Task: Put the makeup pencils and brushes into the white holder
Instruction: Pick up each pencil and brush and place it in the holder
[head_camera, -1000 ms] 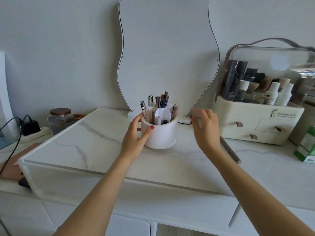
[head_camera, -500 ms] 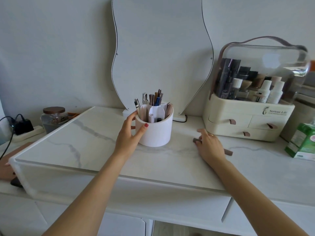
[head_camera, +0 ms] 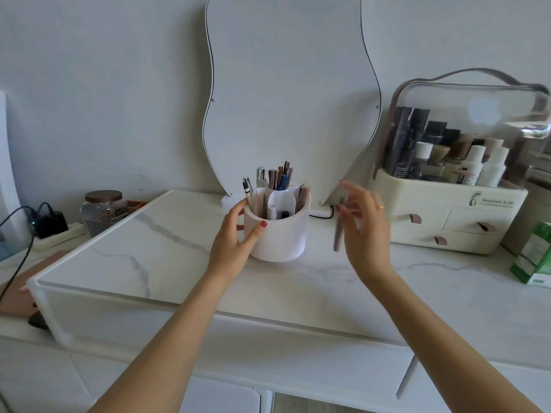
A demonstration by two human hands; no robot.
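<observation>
Holding the white holder (head_camera: 278,231) near the back edge of the marble top (head_camera: 167,248), left hand (head_camera: 235,236) curled round it | right hand (head_camera: 366,231) pinches a pencil (head_camera: 338,231) just beside it | aim for a free slot, lower gently.

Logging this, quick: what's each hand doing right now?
Left hand: grips the holder.
Right hand: holds a pencil.

open countertop (head_camera: 328,281) right of white holder (head_camera: 280,236), mirror (head_camera: 286,99) behind, organizer (head_camera: 447,222) beyond
</observation>
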